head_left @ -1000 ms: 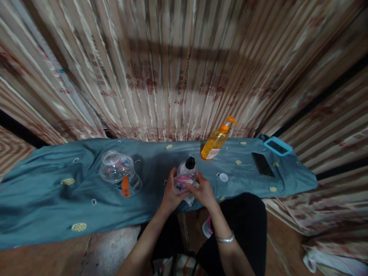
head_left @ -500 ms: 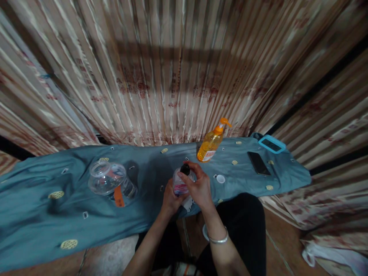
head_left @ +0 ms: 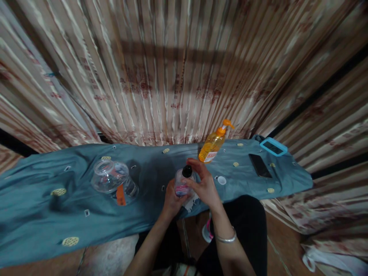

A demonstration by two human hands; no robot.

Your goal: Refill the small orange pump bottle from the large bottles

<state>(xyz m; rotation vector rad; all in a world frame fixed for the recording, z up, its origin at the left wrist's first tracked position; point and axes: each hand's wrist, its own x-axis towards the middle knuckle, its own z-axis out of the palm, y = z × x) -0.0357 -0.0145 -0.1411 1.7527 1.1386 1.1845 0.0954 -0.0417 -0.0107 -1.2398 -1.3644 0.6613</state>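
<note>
I am holding a small clear bottle (head_left: 183, 183) upright at the near edge of the blue cloth (head_left: 51, 214), right in front of me. My left hand (head_left: 171, 200) is gripping it low down, fingers curled around the body where the pink label is showing. My right hand (head_left: 204, 186) is coming in from the side and above, fingers bent close about the bottle's shoulder, with the fingertips (head_left: 192, 162) reaching just past the black cap (head_left: 187, 171); I cannot tell whether they are pinching the cap or only lying against it. A scrap of white (head_left: 192, 202) is showing under my right palm.

To my left on the cloth a big clear jar (head_left: 110, 180) is lying on its side, mouth open, an orange tag hanging against it. Behind the bottle an orange pump bottle (head_left: 213, 143) is standing near the striped curtain (head_left: 178, 69). A small white lid (head_left: 221, 179) is lying just beside my right hand, and farther right a dark phone (head_left: 260, 165) and a blue-cased one (head_left: 273, 147) are resting well apart from me.
</note>
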